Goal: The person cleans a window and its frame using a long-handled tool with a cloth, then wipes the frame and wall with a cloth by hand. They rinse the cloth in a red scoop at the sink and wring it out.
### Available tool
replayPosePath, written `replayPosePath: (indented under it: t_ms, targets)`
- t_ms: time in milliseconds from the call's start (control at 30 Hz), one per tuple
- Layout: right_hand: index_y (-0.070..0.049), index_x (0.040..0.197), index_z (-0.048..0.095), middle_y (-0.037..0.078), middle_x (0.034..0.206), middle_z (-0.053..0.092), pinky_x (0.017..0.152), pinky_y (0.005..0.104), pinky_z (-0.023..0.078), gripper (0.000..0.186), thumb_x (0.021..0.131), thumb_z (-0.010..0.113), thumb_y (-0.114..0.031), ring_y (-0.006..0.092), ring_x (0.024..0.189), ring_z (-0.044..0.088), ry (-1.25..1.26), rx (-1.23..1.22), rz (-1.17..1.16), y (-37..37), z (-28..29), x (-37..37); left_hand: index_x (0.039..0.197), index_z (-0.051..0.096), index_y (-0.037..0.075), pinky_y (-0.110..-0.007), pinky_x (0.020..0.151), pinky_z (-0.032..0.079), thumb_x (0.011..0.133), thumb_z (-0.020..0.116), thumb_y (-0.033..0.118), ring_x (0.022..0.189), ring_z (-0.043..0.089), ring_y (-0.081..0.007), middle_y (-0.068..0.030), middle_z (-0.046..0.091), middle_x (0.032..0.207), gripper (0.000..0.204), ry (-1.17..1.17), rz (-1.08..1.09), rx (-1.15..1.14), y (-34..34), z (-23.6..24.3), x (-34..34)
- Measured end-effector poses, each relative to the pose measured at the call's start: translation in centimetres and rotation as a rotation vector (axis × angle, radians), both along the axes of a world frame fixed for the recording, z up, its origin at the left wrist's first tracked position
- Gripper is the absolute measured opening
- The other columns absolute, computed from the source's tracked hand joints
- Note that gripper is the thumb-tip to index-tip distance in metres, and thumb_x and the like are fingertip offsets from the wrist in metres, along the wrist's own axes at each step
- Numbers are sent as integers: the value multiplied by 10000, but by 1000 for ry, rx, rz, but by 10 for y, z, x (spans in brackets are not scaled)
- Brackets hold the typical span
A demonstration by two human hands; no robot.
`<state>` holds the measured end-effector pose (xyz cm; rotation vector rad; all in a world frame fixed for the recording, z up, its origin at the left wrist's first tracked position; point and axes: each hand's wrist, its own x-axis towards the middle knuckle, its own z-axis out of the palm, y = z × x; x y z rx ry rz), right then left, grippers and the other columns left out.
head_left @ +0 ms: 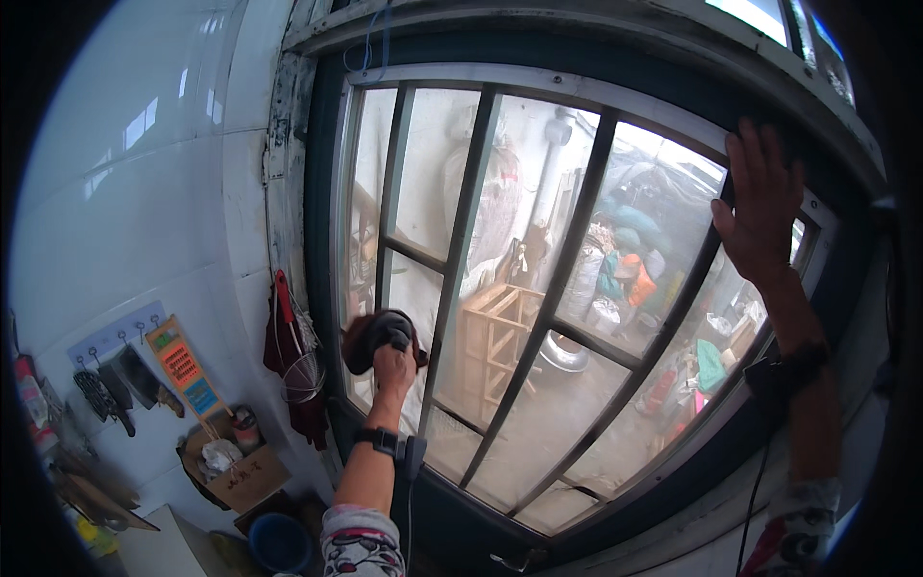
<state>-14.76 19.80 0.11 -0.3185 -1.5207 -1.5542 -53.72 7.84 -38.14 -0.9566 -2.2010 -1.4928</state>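
Both arms raised: left hand (pixel 392 363) grips brush (pixel 370 337) (blurred), right hand (pixel 760 197) flat.

- The dark round cleaning pad (pixel 377 337) was motion-blurred, so its material could not be told, and it covered most of the fingers of the left hand (pixel 394 367).
- The right forearm's patterned sleeve (pixel 793 534) was cut off by the lower edge.
- Piled sacks and a wooden frame (pixel 495 332) behind the hazy grey-framed window pane (pixel 538 288) looked smeared, possibly by dirt.
- The blue bucket (pixel 279 543) was partly cropped below.
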Motion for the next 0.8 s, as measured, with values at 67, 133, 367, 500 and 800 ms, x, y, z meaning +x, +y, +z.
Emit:
replayPosePath:
  t_ms: [67, 133, 367, 500, 800]
  targets:
    - [-147, 1411, 276, 66, 1488, 239, 1049, 579, 169, 629, 860, 481, -370, 281, 1372, 223, 1, -26, 1, 1, -1, 1, 803, 644, 11, -444, 718, 466, 877, 534, 225, 812, 610, -379, -206, 644, 835, 252, 108, -35, 189, -16, 27, 28]
    - [-157, 1402, 296, 64, 1481, 256, 1047, 583, 164, 601, 864, 477, -352, 279, 1370, 227, 15, -31, -2, 2, -1, 1, 852, 644, -7, -409, 715, 482, 888, 524, 159, 812, 614, -346, -190, 644, 864, 208, 228, -32, 494, -21, 80, 33]
    - [-155, 1381, 329, 70, 1468, 289, 1047, 566, 159, 570, 870, 469, -365, 279, 1353, 270, -14, 15, 33, 4, 1, 1, 1109, 566, -11, -455, 832, 427, 733, 626, 97, 1085, 488, -398, -217, 491, 1206, 396, 633, 8, 388, 24, 179, 57]
    - [-143, 1368, 347, 73, 1462, 301, 1050, 556, 153, 590, 844, 513, -359, 277, 1350, 278, -21, 9, 48, 3, 1, 0, 1201, 534, 30, -518, 851, 408, 642, 660, 8, 1160, 422, -443, -204, 437, 1277, 574, 546, -28, 467, 21, 132, 82]
    - [-161, 1398, 301, 46, 1480, 262, 1059, 536, 139, 682, 815, 566, -399, 237, 1368, 239, 2, -5, 46, 11, 0, 2, 1254, 503, 113, -359, 937, 422, 799, 583, 27, 1137, 511, -252, -54, 533, 1243, 469, -320, -782, 267, -48, -5, 155]
